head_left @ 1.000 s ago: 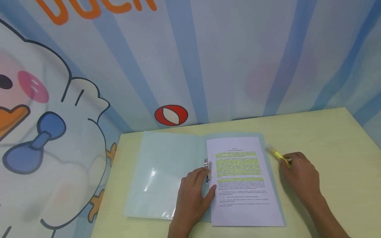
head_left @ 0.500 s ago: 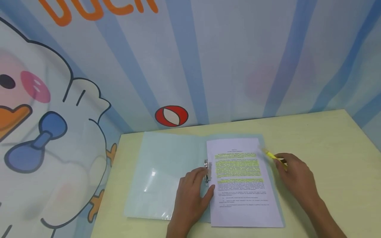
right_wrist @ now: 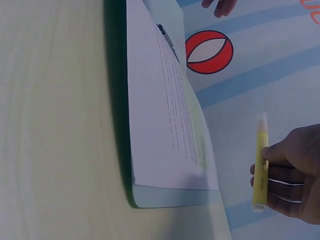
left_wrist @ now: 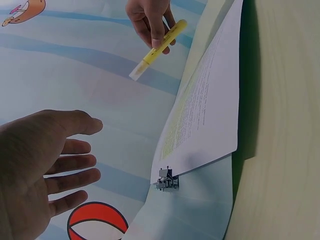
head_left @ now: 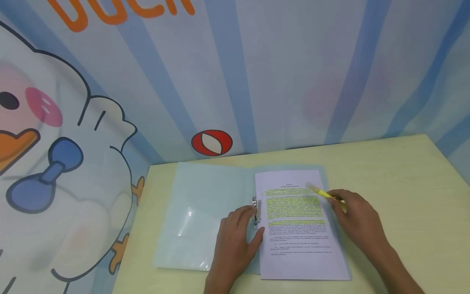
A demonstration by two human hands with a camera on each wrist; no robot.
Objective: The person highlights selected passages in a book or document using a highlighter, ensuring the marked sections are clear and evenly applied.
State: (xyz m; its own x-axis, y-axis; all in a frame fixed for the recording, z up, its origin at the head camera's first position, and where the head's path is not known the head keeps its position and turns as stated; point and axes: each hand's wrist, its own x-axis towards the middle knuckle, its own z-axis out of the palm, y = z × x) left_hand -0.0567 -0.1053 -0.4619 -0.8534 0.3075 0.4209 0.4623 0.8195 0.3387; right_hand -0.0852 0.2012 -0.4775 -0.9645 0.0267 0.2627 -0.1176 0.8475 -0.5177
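Note:
My right hand (head_left: 359, 216) pinches a yellow highlighter (head_left: 322, 192) between thumb and fingers. Its clear cap end points left, over the upper part of a printed sheet (head_left: 304, 267). The right wrist view shows the highlighter (right_wrist: 261, 172) held clear of the paper. Several upper lines of text are marked yellow. The sheet lies in the right side of an open pale-blue folder (head_left: 205, 196), beside a metal clip (head_left: 254, 202) at the spine. Over the folder near that clip is my left hand (head_left: 235, 241); in the left wrist view its fingers (left_wrist: 75, 162) are loosely extended, holding nothing.
The folder lies on a light wood table (head_left: 400, 175), which meets a wall (head_left: 286, 81) with blue stripes at the back. A cartoon duck (head_left: 92, 196) and a red ball shape (head_left: 211, 143) are printed on the wall.
My right hand has moved left with the highlighter, from beside the folder's right edge to over the upper right of the sheet. The left hand has barely moved.

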